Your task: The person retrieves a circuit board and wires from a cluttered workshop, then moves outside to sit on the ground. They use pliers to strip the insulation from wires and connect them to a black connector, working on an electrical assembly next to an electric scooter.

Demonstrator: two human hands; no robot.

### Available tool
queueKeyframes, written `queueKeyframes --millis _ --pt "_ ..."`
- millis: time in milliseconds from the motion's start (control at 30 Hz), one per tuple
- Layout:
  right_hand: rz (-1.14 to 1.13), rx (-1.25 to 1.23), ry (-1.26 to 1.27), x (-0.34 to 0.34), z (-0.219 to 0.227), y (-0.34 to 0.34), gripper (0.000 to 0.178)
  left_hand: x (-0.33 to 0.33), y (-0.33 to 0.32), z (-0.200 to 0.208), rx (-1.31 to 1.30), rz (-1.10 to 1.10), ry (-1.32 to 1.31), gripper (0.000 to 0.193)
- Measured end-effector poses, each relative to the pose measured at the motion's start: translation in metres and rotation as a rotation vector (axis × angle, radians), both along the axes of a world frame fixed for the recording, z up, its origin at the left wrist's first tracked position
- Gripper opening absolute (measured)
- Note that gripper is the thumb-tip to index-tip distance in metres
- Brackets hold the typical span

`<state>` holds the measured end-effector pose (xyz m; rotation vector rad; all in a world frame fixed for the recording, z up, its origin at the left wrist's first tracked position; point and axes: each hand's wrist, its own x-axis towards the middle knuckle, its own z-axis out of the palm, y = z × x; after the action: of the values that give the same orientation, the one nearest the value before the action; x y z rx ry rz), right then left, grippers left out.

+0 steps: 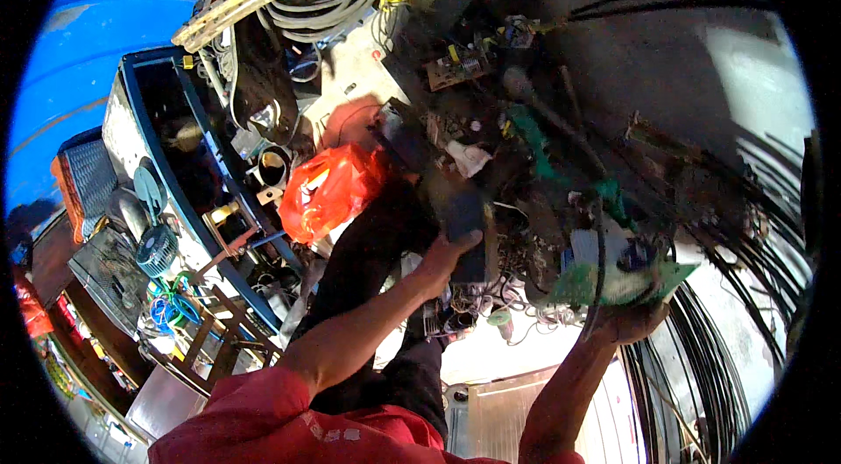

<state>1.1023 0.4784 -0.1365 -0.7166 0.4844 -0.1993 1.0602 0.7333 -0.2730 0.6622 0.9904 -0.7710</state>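
My left hand [448, 255] reaches forward with its thumb laid along a dark, flat, box-like piece [471, 227]. The fingers seem wrapped round it, mostly hidden behind. On the right, my right hand [641, 322] grips the near edge of a green board with whitish and dark parts on it [583, 276], tilted and partly in shadow. Between and beyond the hands lies a dark heap of scrap electronics and wires [526, 210]. A brown circuit board [455, 70] and a crumpled whitish piece [469, 159] show in the heap.
An orange-red plastic bag [328, 192] lies left of the heap. Farther left stand a blue-edged cabinet [206, 157] and a small green fan [156, 252]. Coiled grey hose [337, 4] lies at the back. Many black rods or cables [701, 368] run along the right side.
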Motion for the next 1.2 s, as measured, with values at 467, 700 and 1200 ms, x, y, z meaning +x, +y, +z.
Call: queueKeyframes --millis 467,700,1200 --pt "-0.419 0.295 -0.197 -0.169 0.053 -0.115 0.048 -0.009 -0.008 -0.023 -0.034 0.13 -0.041 0.045" --pt "-0.303 -0.614 0.121 -0.157 0.103 -0.08 0.055 0.067 -0.008 -0.04 -0.024 0.084 -0.157 0.047" --pt "-0.128 -0.405 0.08 -0.171 0.146 -0.038 0.062 0.116 -0.031 0.07 0.129 -0.46 -0.769 0.045"
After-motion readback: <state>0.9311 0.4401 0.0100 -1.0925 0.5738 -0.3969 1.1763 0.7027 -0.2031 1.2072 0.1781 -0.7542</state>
